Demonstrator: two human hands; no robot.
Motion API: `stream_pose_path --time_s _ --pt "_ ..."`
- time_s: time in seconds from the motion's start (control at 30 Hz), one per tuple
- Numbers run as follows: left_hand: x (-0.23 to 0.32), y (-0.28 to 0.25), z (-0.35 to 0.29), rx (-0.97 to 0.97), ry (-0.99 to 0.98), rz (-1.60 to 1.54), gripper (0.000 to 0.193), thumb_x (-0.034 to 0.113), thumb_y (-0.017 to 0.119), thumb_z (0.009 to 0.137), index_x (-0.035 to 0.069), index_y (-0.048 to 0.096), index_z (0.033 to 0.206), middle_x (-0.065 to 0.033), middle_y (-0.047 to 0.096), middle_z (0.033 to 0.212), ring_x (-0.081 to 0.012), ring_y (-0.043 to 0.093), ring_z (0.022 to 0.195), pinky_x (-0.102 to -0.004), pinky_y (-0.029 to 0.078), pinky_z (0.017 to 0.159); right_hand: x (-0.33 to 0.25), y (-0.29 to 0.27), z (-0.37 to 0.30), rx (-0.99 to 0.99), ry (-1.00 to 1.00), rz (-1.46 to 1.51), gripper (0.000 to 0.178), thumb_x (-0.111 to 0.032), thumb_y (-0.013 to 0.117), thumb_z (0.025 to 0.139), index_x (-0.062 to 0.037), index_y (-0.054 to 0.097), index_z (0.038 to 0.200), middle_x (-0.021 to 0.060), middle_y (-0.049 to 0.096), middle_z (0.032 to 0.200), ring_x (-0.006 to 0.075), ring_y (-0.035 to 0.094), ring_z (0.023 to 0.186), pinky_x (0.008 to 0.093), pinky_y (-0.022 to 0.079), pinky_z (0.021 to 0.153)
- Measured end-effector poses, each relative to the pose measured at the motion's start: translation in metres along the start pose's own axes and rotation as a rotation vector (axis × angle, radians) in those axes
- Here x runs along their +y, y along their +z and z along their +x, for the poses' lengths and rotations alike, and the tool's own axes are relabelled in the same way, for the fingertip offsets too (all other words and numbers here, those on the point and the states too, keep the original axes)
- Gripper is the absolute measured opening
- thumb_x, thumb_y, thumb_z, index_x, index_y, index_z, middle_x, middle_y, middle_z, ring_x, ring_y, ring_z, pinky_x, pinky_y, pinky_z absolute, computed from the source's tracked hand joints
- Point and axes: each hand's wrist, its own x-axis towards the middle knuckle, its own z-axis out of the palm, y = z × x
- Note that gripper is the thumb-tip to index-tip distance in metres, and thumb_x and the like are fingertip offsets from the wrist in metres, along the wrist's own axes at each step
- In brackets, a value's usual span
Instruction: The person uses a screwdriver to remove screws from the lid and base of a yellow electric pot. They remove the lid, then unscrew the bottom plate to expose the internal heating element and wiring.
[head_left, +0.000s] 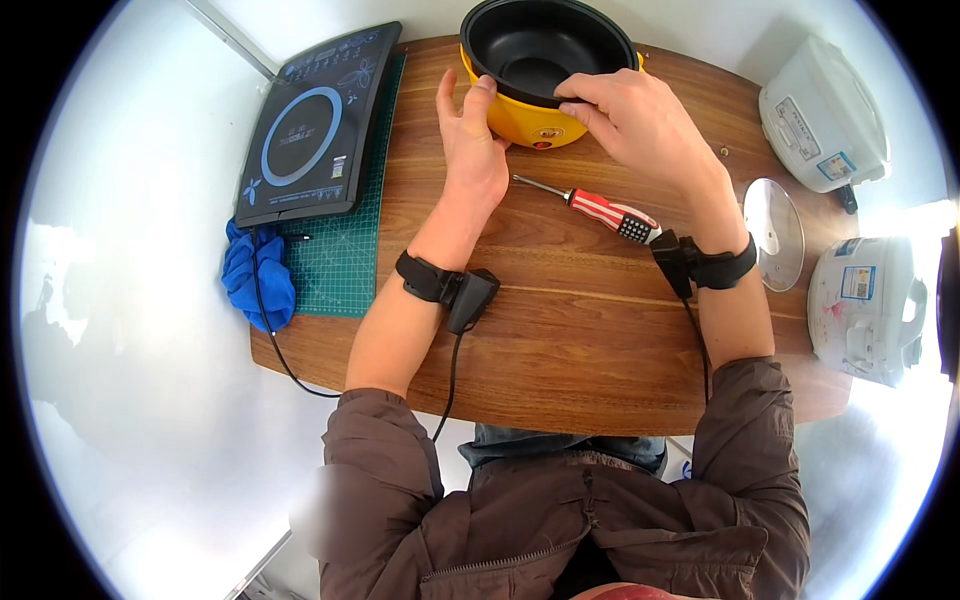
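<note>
A yellow electric cooker stands at the far edge of the table, with a black inner pot in it. My left hand grips the cooker's left side, thumb against the wall near the rim and one finger pointing up and away; its other fingers are partly hidden. From the right, my right hand pinches the near rim of the inner pot between thumb and forefinger. Below the cooker, between my wrists, lies a screwdriver with a red, white and black handle, tip toward my left hand.
A black induction cooktop leans over a green cutting mat at left, beside a crumpled blue cloth. Two white rice cookers and a glass lid sit at right. Cables hang from both wrist straps.
</note>
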Motion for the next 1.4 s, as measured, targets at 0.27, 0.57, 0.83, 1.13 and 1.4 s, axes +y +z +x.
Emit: stream_pose_path --time_s 0.27,0.57,0.83,1.13,1.4 --pt "-0.007 -0.004 0.007 0.028 -0.097 0.085 0.066 0.055 0.06 0.103 0.013 0.046 0.151 -0.0109 0.052 0.146 -0.0254 0.049 0.135 -0.054 0.04 0.113 0.008 0.018 0.002 0.272 -0.091 -0.07 0.011 -0.015 0.067 0.096 -0.0094 0.073 0.104 0.0108 0.075 0.092 0.0324 0.07 0.087 0.043 0.054 0.077" --pt "-0.019 -0.003 0.001 -0.239 0.313 0.576 0.104 0.019 0.087 0.089 0.002 0.019 0.166 -0.0167 0.034 0.154 -0.0276 0.047 0.14 -0.0415 0.052 0.111 0.024 0.017 -0.002 0.616 0.31 0.005 0.019 -0.02 0.071 0.101 -0.0039 0.074 0.111 0.0111 0.068 0.079 0.0233 0.062 0.068 0.0323 0.052 0.068" --pt "-0.024 -0.007 0.002 -0.263 0.367 0.558 0.1 0.02 0.085 0.09 0.004 0.021 0.166 -0.0146 0.03 0.152 -0.0272 0.042 0.141 -0.0426 0.053 0.111 0.032 0.021 -0.004 0.689 0.384 0.105 0.026 -0.029 0.069 0.104 -0.0033 0.071 0.111 0.0071 0.062 0.072 0.0143 0.054 0.066 0.0294 0.048 0.065" --pt "-0.024 -0.002 0.0 -0.253 0.498 0.68 0.089 0.02 0.078 0.097 0.003 0.023 0.165 -0.0153 0.026 0.153 -0.0274 0.044 0.139 -0.0411 0.055 0.11 0.035 0.021 -0.005 0.678 0.429 0.156 0.028 -0.031 0.069 0.104 -0.0033 0.07 0.11 0.0057 0.062 0.074 0.0138 0.052 0.067 0.0303 0.048 0.067" --pt "-0.03 -0.009 0.002 -0.261 0.578 0.706 0.083 0.029 0.069 0.104 0.002 0.02 0.166 -0.0171 0.027 0.154 -0.0275 0.047 0.137 -0.0407 0.054 0.108 0.03 0.02 -0.005 0.692 0.448 0.116 0.026 -0.029 0.068 0.105 -0.0036 0.071 0.109 0.0041 0.061 0.073 0.0119 0.051 0.069 0.0291 0.047 0.068"
